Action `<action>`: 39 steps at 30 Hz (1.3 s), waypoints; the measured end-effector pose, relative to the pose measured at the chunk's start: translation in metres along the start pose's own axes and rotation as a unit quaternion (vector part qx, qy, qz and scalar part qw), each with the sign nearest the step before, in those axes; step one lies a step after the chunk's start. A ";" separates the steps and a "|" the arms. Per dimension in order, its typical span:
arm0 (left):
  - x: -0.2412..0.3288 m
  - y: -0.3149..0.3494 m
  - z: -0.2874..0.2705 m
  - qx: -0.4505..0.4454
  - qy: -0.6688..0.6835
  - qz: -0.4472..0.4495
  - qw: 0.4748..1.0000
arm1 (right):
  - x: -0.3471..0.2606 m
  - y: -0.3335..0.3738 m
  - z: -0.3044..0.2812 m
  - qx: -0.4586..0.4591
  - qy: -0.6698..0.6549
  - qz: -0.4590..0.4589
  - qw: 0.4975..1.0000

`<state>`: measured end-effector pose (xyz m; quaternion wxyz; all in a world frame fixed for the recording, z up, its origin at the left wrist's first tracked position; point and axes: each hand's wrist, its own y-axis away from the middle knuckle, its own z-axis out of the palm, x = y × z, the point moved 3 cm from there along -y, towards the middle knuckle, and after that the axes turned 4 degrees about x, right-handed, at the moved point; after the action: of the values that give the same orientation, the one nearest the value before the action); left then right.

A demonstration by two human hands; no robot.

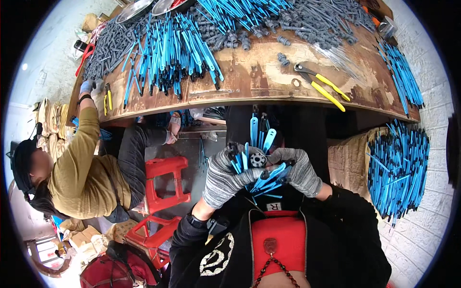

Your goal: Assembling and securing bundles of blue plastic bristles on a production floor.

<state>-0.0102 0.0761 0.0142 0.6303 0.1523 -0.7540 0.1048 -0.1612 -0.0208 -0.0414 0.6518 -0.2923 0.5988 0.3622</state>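
Grey knit gloves cover both my hands, which are together in front of my chest, below the table's front edge. My left hand (224,174) is closed round a dark round hub (258,160) with holes in its face and several flat blue plastic strips around it. Fingers of my right hand (300,172) curl against the hub's other side, over a bunch of blue strips (269,178) with dark ends. More blue strips (254,130) stick up past my fingers toward the table. My fingers partly hide how the strips meet the hub.
The wooden table (230,93) carries piles of blue strips (175,53), grey plastic fittings (312,29) and yellow-handled pliers (324,86). A sack (348,163) full of blue strips stands right. Red stools (165,180) are at left, where a co-worker (91,168) reaches to the table.
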 end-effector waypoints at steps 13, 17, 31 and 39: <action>0.006 0.002 0.002 -0.009 0.167 -0.102 0.981 | -0.056 -0.012 -0.017 -0.015 0.264 -0.183 0.947; -0.005 -0.014 0.025 -0.031 0.163 -0.071 0.983 | -0.077 -0.041 -0.084 0.120 0.690 -0.288 0.653; -0.016 -0.018 0.021 0.038 0.136 -0.062 0.988 | -0.046 -0.072 -0.138 0.187 0.655 -0.279 0.676; -0.011 -0.006 0.022 0.074 0.093 -0.019 0.993 | -0.008 -0.075 -0.142 0.107 0.641 -0.366 0.666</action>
<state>-0.0266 0.0635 -0.0006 0.6865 0.2024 -0.6795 0.1616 -0.1804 -0.1801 -0.0533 0.2139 -0.5763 0.7484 -0.2491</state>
